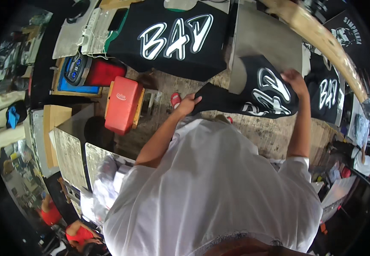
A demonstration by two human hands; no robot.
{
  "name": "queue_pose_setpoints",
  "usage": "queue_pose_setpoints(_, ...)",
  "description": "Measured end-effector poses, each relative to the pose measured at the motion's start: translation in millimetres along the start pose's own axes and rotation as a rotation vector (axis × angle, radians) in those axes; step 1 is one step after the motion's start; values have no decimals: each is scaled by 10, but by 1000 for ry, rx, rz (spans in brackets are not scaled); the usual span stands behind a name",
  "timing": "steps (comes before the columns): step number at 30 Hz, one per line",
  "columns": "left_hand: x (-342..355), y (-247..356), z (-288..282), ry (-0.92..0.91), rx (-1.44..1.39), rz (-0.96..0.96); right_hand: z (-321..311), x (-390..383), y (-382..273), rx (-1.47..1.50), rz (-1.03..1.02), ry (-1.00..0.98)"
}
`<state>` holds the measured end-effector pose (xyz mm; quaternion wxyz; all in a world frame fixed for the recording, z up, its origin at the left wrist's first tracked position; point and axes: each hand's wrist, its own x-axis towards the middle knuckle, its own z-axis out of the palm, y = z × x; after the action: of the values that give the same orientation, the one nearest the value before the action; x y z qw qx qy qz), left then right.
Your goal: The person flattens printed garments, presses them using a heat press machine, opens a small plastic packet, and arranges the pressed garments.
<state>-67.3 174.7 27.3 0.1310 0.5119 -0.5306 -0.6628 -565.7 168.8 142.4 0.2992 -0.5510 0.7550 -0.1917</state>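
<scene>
A black T-shirt with large white lettering hangs between my hands, in front of a grey flat board. My left hand is closed on the cloth at its left end. At the upper right of the same shirt, my right hand pinches the fabric near the lettering. The cloth is folded and slanted, so part of the print is hidden. Beyond it, another black T-shirt with the same kind of lettering lies spread flat. A third black shirt lies to the right of my right forearm.
Left of my left arm stands a red padded seat. Behind it are a black device with lit blue displays and a white power strip. A pale curved beam crosses the upper right. A person in red is at the lower left.
</scene>
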Motion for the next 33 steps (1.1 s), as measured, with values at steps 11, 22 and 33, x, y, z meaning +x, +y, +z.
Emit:
queue_pose_setpoints(11,532,-319,-2449,-241,408,499,841,-1541,-1223,831,411,-141)
queue_pose_setpoints(22,6,600,-4038,375,-84,531,1762,-599,-2038,1305,257,10)
queue_pose_setpoints(33,118,487,-4948,329,-285,228,2025,2,-2054,907,198,228)
